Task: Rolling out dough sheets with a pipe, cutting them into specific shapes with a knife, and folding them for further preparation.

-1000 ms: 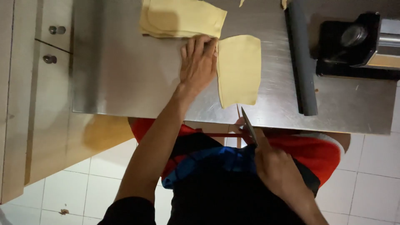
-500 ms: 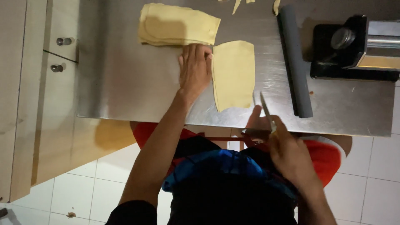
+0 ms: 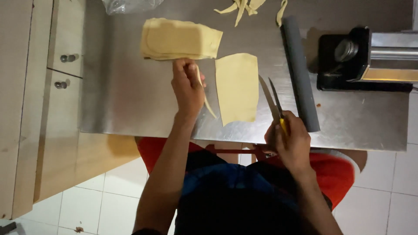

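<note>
Surface: steel table, worn and shiny, above a white tiled floor; wooden cabinet with two round knobs to its left
Left hand: closed, fingers pinched on a thin dough strip that trails from the fingers toward the near edge
Right hand: closed round the yellow handle of the scissors, at the near table edge; blades slightly parted, pointing away from the person
Dough sheet: flat on the table between the two hands, just right of the strip, just left of the blades
Dough stack: several folded sheets, just beyond the left hand's fingertips
Rolling pin: grey rod lying right of the scissors, running from the far side to near the front edge; it walls off the blades from the right part of the table
Machine: black and metal, right of the pin, near the far right corner
Scraps: cut strips at the far edge, beyond the pin's end
Plastic bag: clear, at the far edge, left of the scraps
Open room: bare steel left of the left hand to the table's left edge; another bare patch near the front, right of the pin, below the machine
</note>
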